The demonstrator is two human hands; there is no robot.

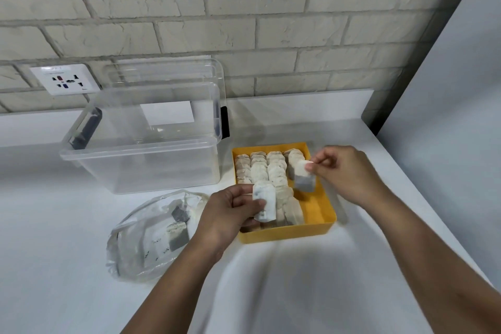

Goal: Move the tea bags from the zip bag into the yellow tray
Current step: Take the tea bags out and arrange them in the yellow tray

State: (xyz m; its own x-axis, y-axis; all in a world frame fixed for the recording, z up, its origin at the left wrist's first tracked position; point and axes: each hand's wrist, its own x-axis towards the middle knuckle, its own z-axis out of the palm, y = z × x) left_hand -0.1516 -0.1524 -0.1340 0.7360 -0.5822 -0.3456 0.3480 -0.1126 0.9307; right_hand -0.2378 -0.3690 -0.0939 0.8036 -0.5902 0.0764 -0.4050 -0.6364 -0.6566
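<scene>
The printed strip on the wall socket (63, 79) is too blurred for me to read, and I can make out no text on the white label (168, 112) seen through the clear storage box (141, 165). My left hand (230, 211) grasps a pale tea bag (264, 205) between thumb and fingers over the near-left part of the yellow tray (287, 234). My right hand (344, 171) pinches a second tea bag (303, 176) by its top edge, so it hangs over the tray's right side. Rows of tea bags (260, 171) stand packed across the tray's left and middle. The zip bag (135, 247) lies on the white counter (54, 225) just left of the tray with a few bags (177, 233) inside, and my left wrist crosses its right edge. The box stands behind both.
</scene>
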